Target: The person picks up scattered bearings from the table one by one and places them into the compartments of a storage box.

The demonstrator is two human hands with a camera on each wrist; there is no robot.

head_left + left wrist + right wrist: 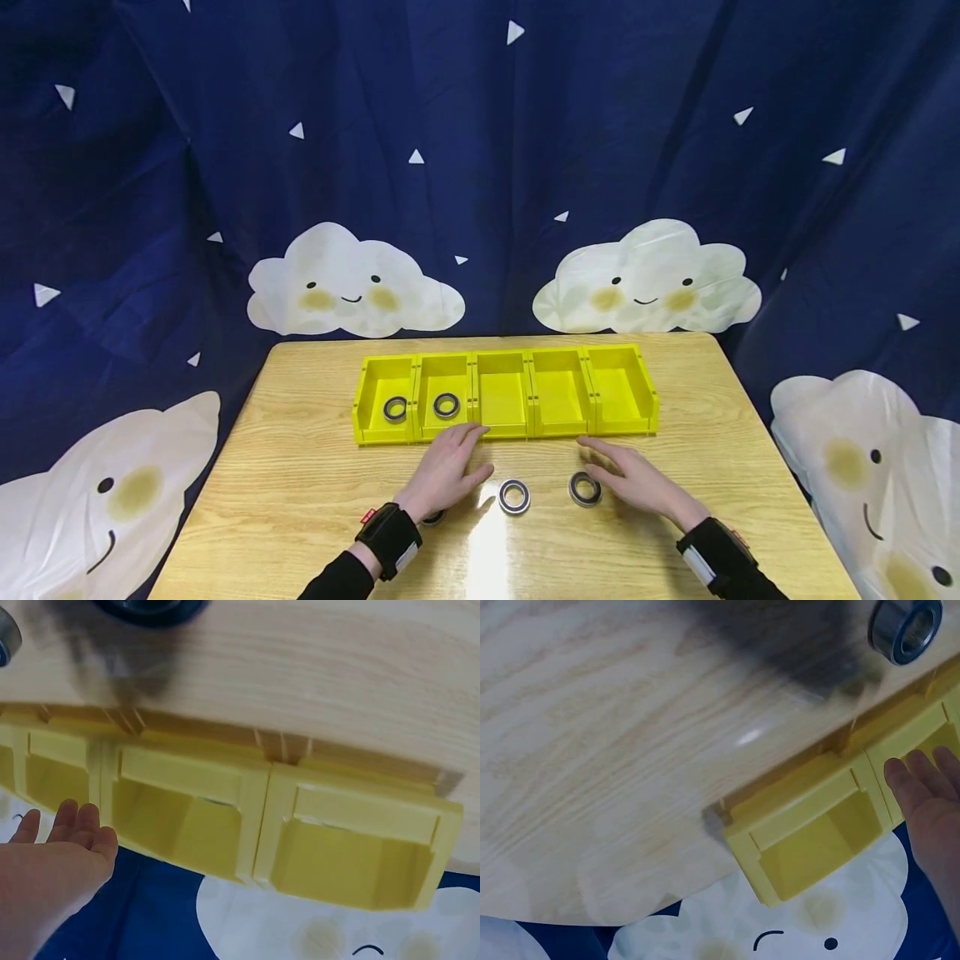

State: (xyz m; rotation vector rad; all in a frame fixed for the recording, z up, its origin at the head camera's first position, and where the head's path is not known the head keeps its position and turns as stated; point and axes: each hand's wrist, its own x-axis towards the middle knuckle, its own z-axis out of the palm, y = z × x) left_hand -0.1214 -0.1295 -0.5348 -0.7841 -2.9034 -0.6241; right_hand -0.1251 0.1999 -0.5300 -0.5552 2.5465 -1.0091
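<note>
My left hand point(444, 468) hovers over the table just in front of the second yellow bin from the left, fingers extended and holding nothing. Its straight fingers also show in the left wrist view. My right hand point(633, 477), likewise empty with fingers stretched out, is beside a ball bearing point(585, 489) on the table. Between the hands lies a second bearing point(514, 497). A third bearing point(433, 517) is mostly hidden under my left wrist. One bearing point(395, 409) leans in the leftmost bin, and another bearing point(446, 406) lies in the bin beside it.
A joined row of several yellow bins point(503, 431) runs across the back of the wooden table point(300, 467). The three bins on the right hold no bearings. Behind the table hangs a dark blue curtain point(480, 167) with white clouds.
</note>
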